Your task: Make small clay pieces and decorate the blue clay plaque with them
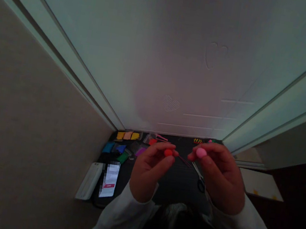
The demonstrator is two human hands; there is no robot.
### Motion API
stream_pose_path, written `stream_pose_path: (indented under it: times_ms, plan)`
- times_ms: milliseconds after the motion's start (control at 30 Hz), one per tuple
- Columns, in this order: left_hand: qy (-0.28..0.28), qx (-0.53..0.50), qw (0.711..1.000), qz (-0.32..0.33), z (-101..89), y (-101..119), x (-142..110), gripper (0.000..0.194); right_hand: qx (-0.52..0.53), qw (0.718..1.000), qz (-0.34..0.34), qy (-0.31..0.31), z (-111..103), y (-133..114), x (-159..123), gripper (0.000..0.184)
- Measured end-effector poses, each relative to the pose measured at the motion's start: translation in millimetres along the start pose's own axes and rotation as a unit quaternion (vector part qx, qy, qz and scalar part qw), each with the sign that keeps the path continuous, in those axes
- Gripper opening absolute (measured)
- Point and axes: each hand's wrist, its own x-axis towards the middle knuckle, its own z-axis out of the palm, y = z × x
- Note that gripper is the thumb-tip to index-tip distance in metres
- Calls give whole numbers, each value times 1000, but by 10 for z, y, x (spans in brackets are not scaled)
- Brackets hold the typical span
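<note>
Pinched in the fingers of my left hand (149,171) is a small red ball of modelling clay (168,152). My right hand (224,177) grips a pink clay ball (201,153) between thumb and fingers. The two hands are apart, raised over a dark table (175,187). Below and between them lie a thin dark pink stick-like tool (184,160) and scissors (198,177) with black handles. Left of my left hand are packets of coloured clay: yellow and peach ones (127,136), blue ones (108,147), a green one (123,157) and a purple one (140,151).
A phone (110,179) with a lit screen lies at the table's left, beside a white case (89,180). Small yellow pieces (198,140) sit at the back edge, against a pale panel (153,73) with heart shapes. A white board (261,184) is off to the right.
</note>
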Motion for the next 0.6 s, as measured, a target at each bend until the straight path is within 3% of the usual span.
stream_pose_path:
  times_ms: [300,600]
  plan:
    - [-30,20,998,-41,68,-23,-17,23,44,999,26,4,6,21,33,14]
    - [-16,81,997,0,70,-60,22,22,69,997,18,-9,30,22,-11,16]
